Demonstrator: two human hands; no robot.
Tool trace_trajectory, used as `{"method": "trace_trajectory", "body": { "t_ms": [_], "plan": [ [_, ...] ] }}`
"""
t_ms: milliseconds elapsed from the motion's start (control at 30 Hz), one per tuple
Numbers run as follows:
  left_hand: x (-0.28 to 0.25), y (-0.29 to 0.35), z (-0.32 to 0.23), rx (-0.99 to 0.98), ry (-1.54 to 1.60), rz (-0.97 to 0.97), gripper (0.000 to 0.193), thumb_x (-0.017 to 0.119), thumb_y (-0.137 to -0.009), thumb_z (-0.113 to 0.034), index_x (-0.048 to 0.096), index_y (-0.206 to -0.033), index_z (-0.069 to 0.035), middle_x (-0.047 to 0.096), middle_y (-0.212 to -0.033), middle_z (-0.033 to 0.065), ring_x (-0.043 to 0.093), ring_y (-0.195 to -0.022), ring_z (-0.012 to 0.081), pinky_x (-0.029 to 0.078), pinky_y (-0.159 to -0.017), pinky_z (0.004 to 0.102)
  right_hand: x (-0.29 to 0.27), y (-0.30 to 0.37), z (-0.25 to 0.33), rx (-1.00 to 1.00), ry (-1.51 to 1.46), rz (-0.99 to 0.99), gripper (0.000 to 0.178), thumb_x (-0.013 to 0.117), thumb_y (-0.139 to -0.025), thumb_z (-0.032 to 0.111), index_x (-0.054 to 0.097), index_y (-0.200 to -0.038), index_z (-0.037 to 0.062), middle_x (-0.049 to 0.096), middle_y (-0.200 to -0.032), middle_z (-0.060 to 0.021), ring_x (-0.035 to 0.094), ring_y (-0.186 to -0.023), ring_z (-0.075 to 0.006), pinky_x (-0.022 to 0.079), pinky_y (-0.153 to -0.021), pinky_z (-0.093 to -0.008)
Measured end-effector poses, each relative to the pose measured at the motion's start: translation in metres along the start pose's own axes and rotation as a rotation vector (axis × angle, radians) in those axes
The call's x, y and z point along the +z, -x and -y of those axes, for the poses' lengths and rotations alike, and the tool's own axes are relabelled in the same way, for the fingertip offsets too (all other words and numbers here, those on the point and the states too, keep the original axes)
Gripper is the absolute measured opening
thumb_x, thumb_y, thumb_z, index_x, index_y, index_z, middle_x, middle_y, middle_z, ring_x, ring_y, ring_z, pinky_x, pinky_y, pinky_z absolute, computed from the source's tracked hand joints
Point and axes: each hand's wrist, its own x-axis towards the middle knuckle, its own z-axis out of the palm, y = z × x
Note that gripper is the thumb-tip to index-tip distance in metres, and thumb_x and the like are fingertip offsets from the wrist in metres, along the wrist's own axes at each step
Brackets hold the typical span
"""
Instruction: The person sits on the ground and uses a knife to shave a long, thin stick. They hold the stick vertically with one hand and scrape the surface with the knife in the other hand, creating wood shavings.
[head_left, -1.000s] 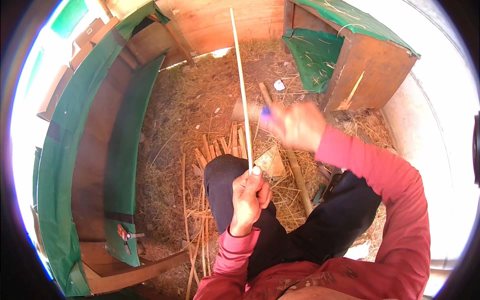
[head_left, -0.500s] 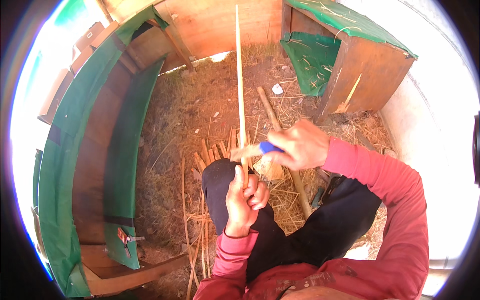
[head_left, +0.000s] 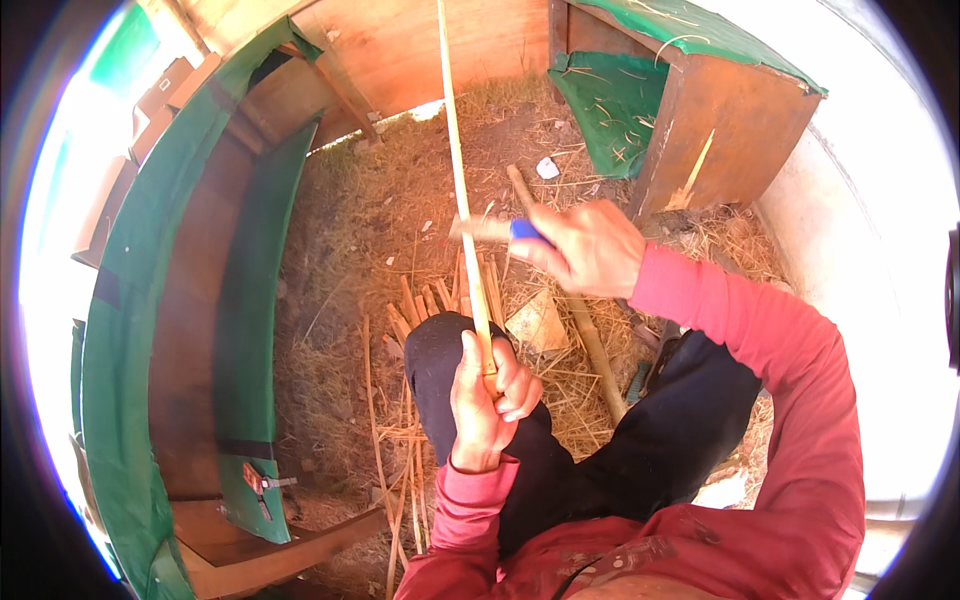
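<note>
A long, thin, pale strip of wood or bamboo point(head_left: 455, 150) rises from my left hand point(head_left: 485, 410), its far end leaning slightly left and running out at the top of the view. My left fingers and thumb are wrapped round its lower end, above my dark-trousered knee point(head_left: 432, 350). My right hand point(head_left: 598, 250) grips a knife point(head_left: 528, 232) by its blue handle. The blurred blade lies across the strip partway up, well above my left hand; whether it touches the strip I cannot tell.
Several cut wooden sticks point(head_left: 410, 300) lie beyond my knee. A thick pole point(head_left: 595, 365) rests on the straw-strewn ground. On the left runs a green-covered bench point(head_left: 245, 330) carrying a small red-and-metal tool point(head_left: 262, 482). At the far right stands a brown wooden box table point(head_left: 735, 135) with a green cover.
My right hand with the knife has moved up and slightly left, farther along the strip from my left hand. The strip's far end has tipped to the left.
</note>
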Motion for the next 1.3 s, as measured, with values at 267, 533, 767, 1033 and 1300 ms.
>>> {"method": "trace_trajectory", "body": {
  "t_ms": [267, 533, 767, 1033, 1300],
  "plan": [
    [-0.005, 0.004, 0.003, 0.034, -0.105, -0.009, 0.050, 0.021, -0.101, -0.053, 0.033, -0.068, -0.016, 0.023, -0.038, -0.0024, 0.013, -0.031, 0.0099, 0.014, -0.035, 0.0265, 0.015, 0.019, 0.028, -0.142, -0.150, 0.167, 0.045, 0.053, -0.092, 0.046, 0.058, -0.090, 0.0019, 0.049, -0.045, -0.0157, 0.052, -0.039, -0.0368, 0.040, -0.039, -0.0460],
    [-0.013, 0.007, 0.004, 0.004, 0.058, 0.143, 0.052, 0.016, -0.101, -0.053, 0.032, -0.065, -0.018, 0.020, -0.036, -0.0040, 0.011, -0.029, 0.0111, 0.011, -0.035, 0.0282, 0.015, 0.016, 0.035, -0.139, -0.156, 0.151, 0.048, 0.055, -0.090, 0.048, 0.058, -0.088, 0.0010, 0.049, -0.045, -0.0166, 0.053, -0.041, -0.0374, 0.041, -0.040, -0.0467],
    [-0.008, 0.002, 0.003, 0.002, 0.045, 0.092, 0.050, 0.018, -0.102, -0.051, 0.032, -0.065, -0.019, 0.019, -0.037, -0.0047, 0.010, -0.030, 0.0109, 0.012, -0.036, 0.0277, 0.023, 0.013, 0.025, -0.104, -0.094, 0.125, 0.046, 0.052, -0.091, 0.048, 0.060, -0.088, 0.0028, 0.049, -0.046, -0.0160, 0.054, -0.040, -0.0361, 0.041, -0.039, -0.0459],
    [-0.002, 0.000, 0.002, 0.047, -0.003, 0.042, 0.046, 0.025, -0.102, -0.049, 0.036, -0.077, -0.012, 0.022, -0.043, -0.0041, 0.014, -0.034, 0.0081, 0.015, -0.036, 0.0251, 0.002, 0.002, -0.028, 0.177, -0.030, -0.057, 0.041, 0.050, -0.095, 0.044, 0.057, -0.089, 0.0040, 0.049, -0.047, -0.0165, 0.052, -0.042, -0.0382, 0.041, -0.041, -0.0477],
    [-0.004, 0.006, 0.007, 0.092, -0.107, -0.014, 0.047, 0.029, -0.101, -0.050, 0.034, -0.075, -0.012, 0.023, -0.045, -0.0039, 0.016, -0.036, 0.0075, 0.016, -0.038, 0.0248, 0.012, 0.016, 0.029, -0.110, -0.164, 0.196, 0.040, 0.054, -0.092, 0.044, 0.059, -0.091, 0.0040, 0.049, -0.047, -0.0164, 0.053, -0.042, -0.0371, 0.040, -0.042, -0.0476]
  ]
}}
